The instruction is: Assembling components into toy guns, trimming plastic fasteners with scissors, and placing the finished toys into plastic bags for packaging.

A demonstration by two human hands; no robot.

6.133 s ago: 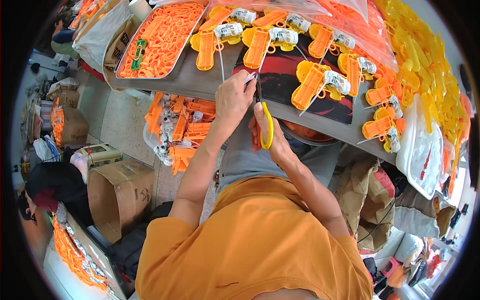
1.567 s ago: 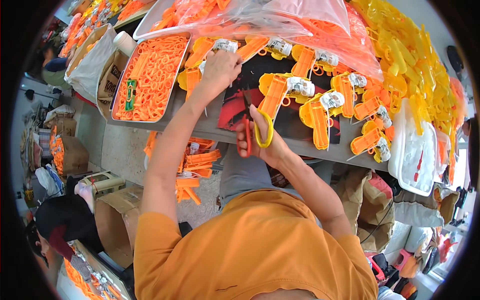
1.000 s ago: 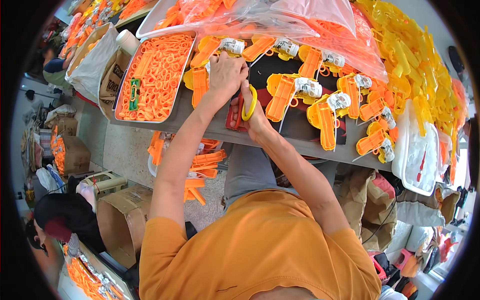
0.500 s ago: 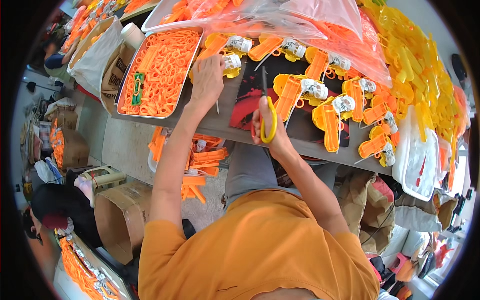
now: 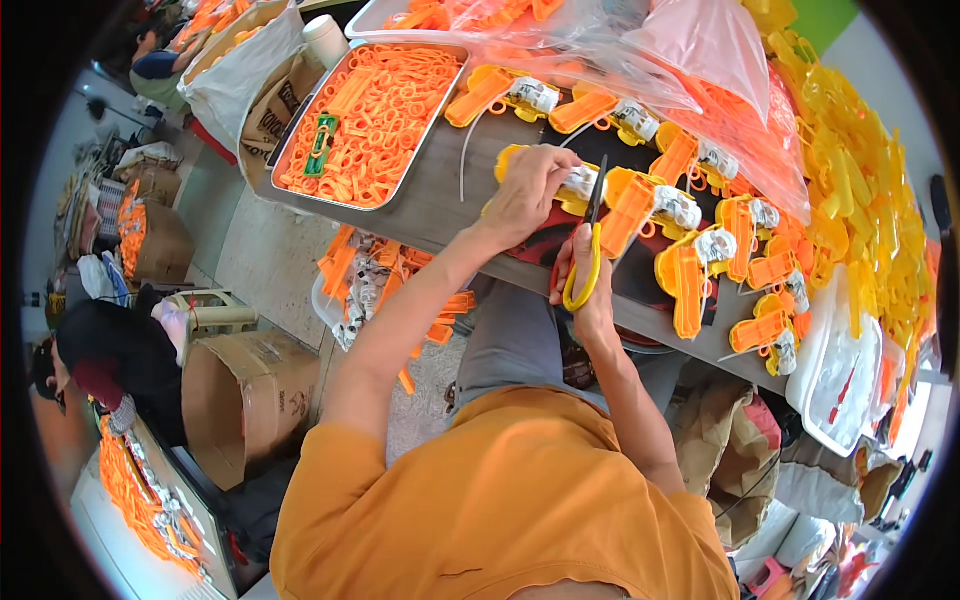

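My left hand [image 5: 528,193] is closed on a yellow plastic toy piece [image 5: 578,186] with a white patterned cylinder, above the front left of a dark red-and-black mat [image 5: 545,243]. My right hand [image 5: 592,285] grips scissors [image 5: 582,265] with red and yellow handles. Their dark blades point away from me, close to the right end of the held piece. Just right of the blades lies another toy piece [image 5: 628,208] with an orange body, yellow shell and white cylinder. Several similar pieces stretch across the table, some with thin white ties sticking out.
A metal tray [image 5: 375,205] of small orange rings, with a green part on top, sits at the left. Clear bags [image 5: 700,60] of orange parts lie behind. Yellow parts [image 5: 860,200] are heaped at the right beside a white tray [image 5: 835,400]. Another person [image 5: 130,350] is at the far left.
My left hand has brought a toy piece rightward from the table's left part onto the mat, close to the scissors. The right hand still holds the scissors. The view has shifted slightly.
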